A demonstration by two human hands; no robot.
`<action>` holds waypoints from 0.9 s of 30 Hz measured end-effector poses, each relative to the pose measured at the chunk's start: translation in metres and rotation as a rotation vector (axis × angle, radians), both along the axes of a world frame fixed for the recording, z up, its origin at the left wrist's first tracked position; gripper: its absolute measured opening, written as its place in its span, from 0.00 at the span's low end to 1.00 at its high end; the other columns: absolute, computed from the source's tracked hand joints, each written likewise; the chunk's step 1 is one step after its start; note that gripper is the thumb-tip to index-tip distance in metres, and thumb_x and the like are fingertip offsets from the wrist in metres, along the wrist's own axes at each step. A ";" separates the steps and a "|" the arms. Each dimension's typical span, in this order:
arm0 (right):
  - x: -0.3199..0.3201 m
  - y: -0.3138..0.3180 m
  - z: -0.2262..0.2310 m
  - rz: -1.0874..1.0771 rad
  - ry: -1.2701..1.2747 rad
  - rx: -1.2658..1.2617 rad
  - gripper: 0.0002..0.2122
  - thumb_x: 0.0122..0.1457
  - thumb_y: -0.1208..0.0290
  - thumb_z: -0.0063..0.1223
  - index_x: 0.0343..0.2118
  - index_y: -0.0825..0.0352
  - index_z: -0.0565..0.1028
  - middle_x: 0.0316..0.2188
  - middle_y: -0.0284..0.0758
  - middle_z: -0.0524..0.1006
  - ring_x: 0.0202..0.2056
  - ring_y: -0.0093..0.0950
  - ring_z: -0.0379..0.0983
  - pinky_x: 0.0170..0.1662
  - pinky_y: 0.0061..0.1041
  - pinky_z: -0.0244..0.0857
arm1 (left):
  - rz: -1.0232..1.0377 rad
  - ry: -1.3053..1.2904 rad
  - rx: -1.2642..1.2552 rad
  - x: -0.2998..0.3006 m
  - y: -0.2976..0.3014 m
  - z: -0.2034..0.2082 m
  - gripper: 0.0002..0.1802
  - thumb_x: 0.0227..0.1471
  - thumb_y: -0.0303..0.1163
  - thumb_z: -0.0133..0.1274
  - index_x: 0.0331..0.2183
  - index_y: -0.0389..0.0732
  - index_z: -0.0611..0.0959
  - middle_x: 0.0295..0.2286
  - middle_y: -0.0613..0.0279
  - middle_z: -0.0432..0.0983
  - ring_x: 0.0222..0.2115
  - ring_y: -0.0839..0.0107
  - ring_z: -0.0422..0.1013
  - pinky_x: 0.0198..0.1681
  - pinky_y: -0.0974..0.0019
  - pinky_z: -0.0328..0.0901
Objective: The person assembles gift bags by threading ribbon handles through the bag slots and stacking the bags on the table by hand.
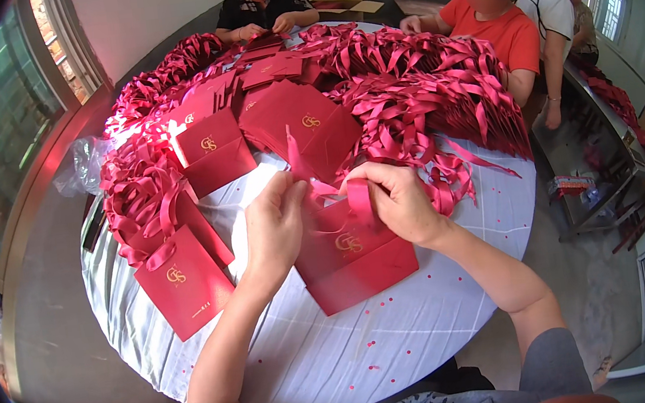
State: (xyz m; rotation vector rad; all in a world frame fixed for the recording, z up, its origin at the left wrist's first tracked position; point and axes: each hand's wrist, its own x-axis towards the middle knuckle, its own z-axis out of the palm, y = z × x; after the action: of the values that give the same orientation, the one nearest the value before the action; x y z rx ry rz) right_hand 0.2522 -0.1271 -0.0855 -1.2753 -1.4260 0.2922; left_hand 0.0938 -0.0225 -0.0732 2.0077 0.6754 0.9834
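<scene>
A red paper gift bag (pixel 364 277) with a gold emblem lies flat on the table in front of me, its folded bottom toward me. Over its top edge, my left hand (pixel 272 220) pinches a red ribbon (pixel 295 156), one end of which sticks up past the fingers. My right hand (pixel 401 198), closed too, grips the ribbon, and a loop (pixel 360 202) of it hangs beside the thumb. The fingers partly hide where the ribbon meets the bag. Left of my left hand lies a ribboned red bag (pixel 183 283), beneath a heap of ribbon loops (pixel 145 187).
The round table (pixel 279 376) has a pale cloth with small red dots scattered on it. Stacked flat bags (pixel 301 127) lie beyond my hands; a large pile of ribboned bags (pixel 436 75) fills the right. Co-workers sit at the far side (pixel 262 7) and right (pixel 495 31).
</scene>
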 end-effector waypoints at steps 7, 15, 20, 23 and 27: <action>-0.010 0.008 -0.024 -0.001 -0.041 -0.034 0.08 0.57 0.86 0.39 0.35 0.74 0.73 0.25 0.39 0.75 0.28 0.18 0.70 0.32 0.19 0.64 | 0.077 -0.048 -0.019 0.001 0.014 -0.012 0.07 0.56 0.26 0.46 0.28 0.33 0.72 0.17 0.59 0.69 0.19 0.78 0.63 0.25 0.70 0.60; -0.005 0.018 -0.042 -0.075 0.000 -0.172 0.11 0.61 0.71 0.43 0.27 0.74 0.70 0.15 0.31 0.64 0.22 0.14 0.57 0.23 0.23 0.55 | 0.217 0.176 0.256 0.001 0.019 -0.043 0.07 0.54 0.28 0.46 0.32 0.33 0.73 0.21 0.42 0.71 0.21 0.51 0.70 0.26 0.60 0.62; 0.001 0.023 -0.054 -0.230 0.055 -0.201 0.16 0.61 0.64 0.46 0.23 0.74 0.70 0.12 0.39 0.62 0.19 0.19 0.57 0.22 0.27 0.55 | 0.207 0.334 0.319 0.006 0.008 -0.045 0.07 0.55 0.29 0.44 0.34 0.37 0.73 0.21 0.40 0.72 0.24 0.43 0.70 0.26 0.51 0.61; 0.000 0.020 -0.054 -0.314 -0.027 -0.187 0.13 0.57 0.68 0.48 0.21 0.72 0.72 0.20 0.50 0.72 0.25 0.47 0.71 0.26 0.40 0.62 | 0.151 0.320 0.245 0.015 0.013 -0.059 0.09 0.55 0.28 0.42 0.39 0.36 0.73 0.26 0.37 0.72 0.29 0.41 0.70 0.29 0.51 0.62; -0.004 0.034 -0.075 -0.243 -0.086 -0.046 0.07 0.53 0.74 0.47 0.21 0.71 0.69 0.20 0.50 0.71 0.26 0.48 0.70 0.27 0.41 0.61 | 0.044 0.141 0.130 0.006 0.028 -0.073 0.11 0.55 0.23 0.39 0.39 0.31 0.73 0.31 0.43 0.75 0.33 0.57 0.73 0.38 0.60 0.64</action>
State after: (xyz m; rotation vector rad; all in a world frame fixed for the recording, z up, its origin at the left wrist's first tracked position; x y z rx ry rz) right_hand 0.2481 -0.0928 -0.1607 -1.4979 -1.3256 0.1076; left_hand 0.0997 0.0058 -0.1461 2.2005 0.7503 0.9386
